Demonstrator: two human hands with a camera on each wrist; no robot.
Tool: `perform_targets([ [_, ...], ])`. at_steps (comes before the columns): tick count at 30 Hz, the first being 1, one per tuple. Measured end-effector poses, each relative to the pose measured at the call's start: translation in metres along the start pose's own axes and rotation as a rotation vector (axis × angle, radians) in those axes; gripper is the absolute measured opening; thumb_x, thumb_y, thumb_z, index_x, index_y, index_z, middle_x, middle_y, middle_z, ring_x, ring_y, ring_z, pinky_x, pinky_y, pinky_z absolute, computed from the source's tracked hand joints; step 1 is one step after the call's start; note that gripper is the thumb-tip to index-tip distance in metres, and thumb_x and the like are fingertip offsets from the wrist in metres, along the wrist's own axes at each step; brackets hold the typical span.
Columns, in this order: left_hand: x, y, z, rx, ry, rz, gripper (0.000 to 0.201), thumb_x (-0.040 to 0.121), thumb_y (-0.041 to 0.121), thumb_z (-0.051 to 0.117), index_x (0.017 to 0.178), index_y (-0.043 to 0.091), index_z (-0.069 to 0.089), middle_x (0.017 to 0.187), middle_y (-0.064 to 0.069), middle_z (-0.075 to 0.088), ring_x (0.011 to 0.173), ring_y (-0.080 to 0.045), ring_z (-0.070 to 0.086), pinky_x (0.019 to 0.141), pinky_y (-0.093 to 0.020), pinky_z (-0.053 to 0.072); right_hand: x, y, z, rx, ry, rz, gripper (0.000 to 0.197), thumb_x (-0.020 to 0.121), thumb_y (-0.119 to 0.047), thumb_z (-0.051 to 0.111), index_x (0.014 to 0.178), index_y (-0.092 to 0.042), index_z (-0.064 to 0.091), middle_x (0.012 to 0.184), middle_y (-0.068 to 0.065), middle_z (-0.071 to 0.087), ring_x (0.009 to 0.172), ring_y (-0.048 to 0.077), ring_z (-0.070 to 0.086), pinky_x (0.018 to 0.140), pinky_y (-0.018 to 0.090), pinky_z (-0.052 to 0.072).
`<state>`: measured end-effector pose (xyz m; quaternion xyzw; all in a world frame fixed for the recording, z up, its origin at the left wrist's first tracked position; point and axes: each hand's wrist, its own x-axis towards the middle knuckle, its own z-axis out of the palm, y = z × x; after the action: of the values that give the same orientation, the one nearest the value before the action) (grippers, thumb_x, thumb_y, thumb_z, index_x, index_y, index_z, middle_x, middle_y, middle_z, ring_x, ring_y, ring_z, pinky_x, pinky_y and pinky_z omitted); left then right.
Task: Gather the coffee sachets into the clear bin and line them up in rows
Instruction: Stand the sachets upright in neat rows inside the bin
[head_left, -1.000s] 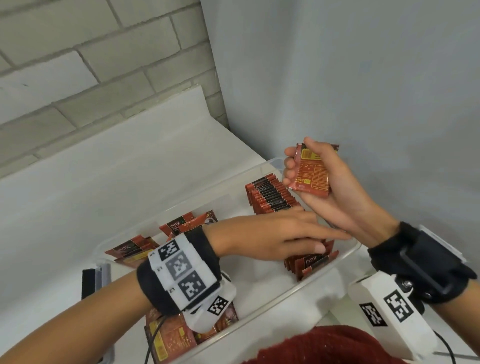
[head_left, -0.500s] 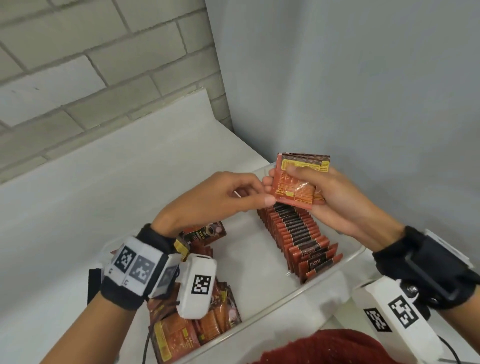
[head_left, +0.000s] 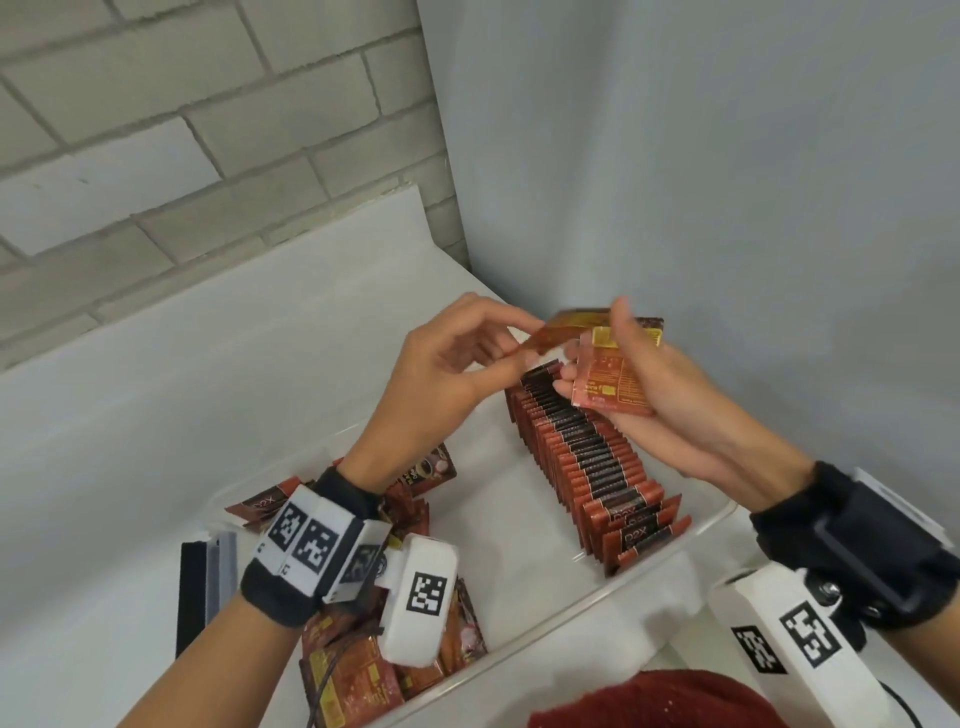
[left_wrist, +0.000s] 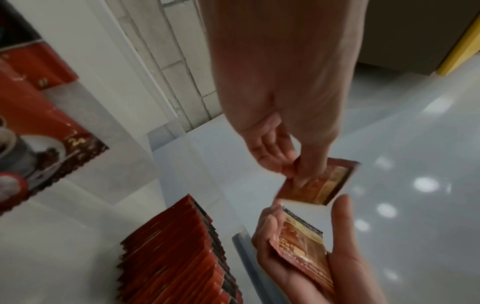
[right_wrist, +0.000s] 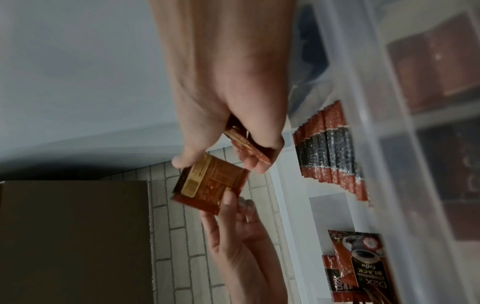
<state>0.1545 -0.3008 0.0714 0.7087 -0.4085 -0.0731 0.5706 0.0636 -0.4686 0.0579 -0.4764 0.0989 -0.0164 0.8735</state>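
Your left hand (head_left: 441, 364) pinches one red foil coffee sachet (head_left: 558, 330) by its near corner between thumb and fingertips, holding it in the air just beside your right hand (head_left: 670, 410). That right hand grips a small stack of red-and-gold sachets (head_left: 613, 384) in its curled fingers, thumb across the top, printed backs facing you.

Both hands hover over the far end of the clear plastic bin (head_left: 711, 525) on the white table (head_left: 156, 405). Directly below them runs the finished row of upright red-and-black sachets (head_left: 587, 452), its long axis going from the far wall toward the bin's near right rim. A loose heap of unsorted red sachets (head_left: 358, 660) lies at the bin's near left end, under your left wrist.

The pinched sachet lies nearly flat, edge toward the stack, its broad face not yet parallel with those in your right hand. My guess is that it must turn to match before joining the stack; your left hand is the one to do it.
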Motion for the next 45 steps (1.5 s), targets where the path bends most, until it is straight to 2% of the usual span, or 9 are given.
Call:
perform_targets([
  [4,-0.002,-0.008,-0.002,0.182,0.009,0.184,0.028,0.078,-0.004,0.071,0.100,0.014,0.072,0.083,-0.011,0.051,0.074,-0.016,0.052,0.071,-0.023,0.046,-0.001,-0.002,0.001,-0.009,-0.015,0.080,0.080,0.068,-0.064,0.049,0.118,-0.002,0.058,0.111,0.009,0.071,0.104,0.019,0.068,0.087,0.028,0.056],
  [9,-0.003,-0.011,0.001,0.199,-0.085,0.184,0.023,0.084,0.000,0.066,0.102,0.013,0.073,0.095,-0.008,0.053,0.088,-0.015,0.054,0.080,-0.028,0.051,-0.002,-0.002,0.000,-0.099,0.006,0.065,0.037,0.085,-0.023,0.059,0.114,-0.001,0.064,0.110,0.018,0.071,0.102,0.030,0.068,0.086,0.033,0.057],
  [12,-0.002,-0.007,-0.002,0.137,-0.095,0.111,0.035,0.086,-0.007,0.049,0.104,0.014,0.071,0.106,-0.007,0.056,0.102,-0.013,0.056,0.085,-0.036,0.053,-0.001,0.000,-0.001,-0.134,0.016,0.045,0.031,0.085,-0.014,0.061,0.113,-0.002,0.065,0.108,0.016,0.072,0.098,0.027,0.070,0.080,0.030,0.058],
  [15,0.000,0.003,-0.005,0.010,-0.083,-0.059,0.036,0.089,-0.009,0.041,0.104,0.008,0.070,0.106,-0.006,0.068,0.100,-0.012,0.064,0.083,-0.024,0.051,-0.001,0.001,-0.002,-0.183,0.007,0.038,0.032,0.083,-0.014,0.063,0.113,-0.004,0.065,0.107,0.014,0.072,0.096,0.026,0.070,0.082,0.032,0.058],
  [22,0.006,0.025,-0.029,0.079,-0.303,-0.229,0.022,0.079,0.017,0.071,0.101,0.011,0.073,0.091,-0.007,0.074,0.086,-0.020,0.070,0.085,-0.027,0.054,-0.005,0.003,-0.001,-0.235,-0.093,0.018,0.036,0.078,-0.002,0.064,0.114,0.001,0.064,0.109,0.018,0.071,0.100,0.031,0.069,0.086,0.034,0.056],
  [25,0.009,0.026,-0.044,0.226,-0.309,-0.138,0.017,0.079,0.013,0.072,0.095,0.009,0.076,0.093,-0.003,0.072,0.085,-0.017,0.069,0.082,-0.025,0.054,-0.002,0.004,-0.002,-0.265,-0.088,0.005,0.039,0.075,-0.005,0.068,0.114,-0.002,0.065,0.110,0.015,0.071,0.101,0.027,0.068,0.092,0.032,0.054],
  [30,0.012,0.013,-0.064,0.604,-0.347,-0.032,0.012,0.078,0.007,0.075,0.088,0.014,0.078,0.086,0.003,0.071,0.073,-0.006,0.066,0.072,-0.026,0.052,-0.001,0.002,-0.003,-0.133,0.064,-0.041,0.032,0.068,-0.025,0.072,0.097,-0.011,0.073,0.094,0.006,0.072,0.086,0.015,0.066,0.081,0.022,0.055],
  [35,0.003,-0.010,-0.044,0.807,-0.498,-0.008,0.016,0.082,0.003,0.072,0.091,0.014,0.078,0.091,0.001,0.071,0.078,-0.010,0.065,0.070,-0.011,0.043,-0.003,0.001,-0.002,-0.137,0.075,-0.023,0.034,0.073,-0.026,0.067,0.102,-0.010,0.070,0.093,0.004,0.073,0.089,0.014,0.067,0.088,0.027,0.054],
  [45,-0.002,-0.028,-0.020,0.958,-0.577,-0.107,0.026,0.091,-0.002,0.056,0.104,0.011,0.074,0.104,-0.004,0.069,0.095,-0.018,0.064,0.083,-0.034,0.050,-0.003,0.000,-0.002,-0.101,0.075,-0.025,0.035,0.073,-0.026,0.067,0.102,-0.007,0.070,0.091,0.004,0.072,0.086,0.013,0.067,0.085,0.024,0.055],
])
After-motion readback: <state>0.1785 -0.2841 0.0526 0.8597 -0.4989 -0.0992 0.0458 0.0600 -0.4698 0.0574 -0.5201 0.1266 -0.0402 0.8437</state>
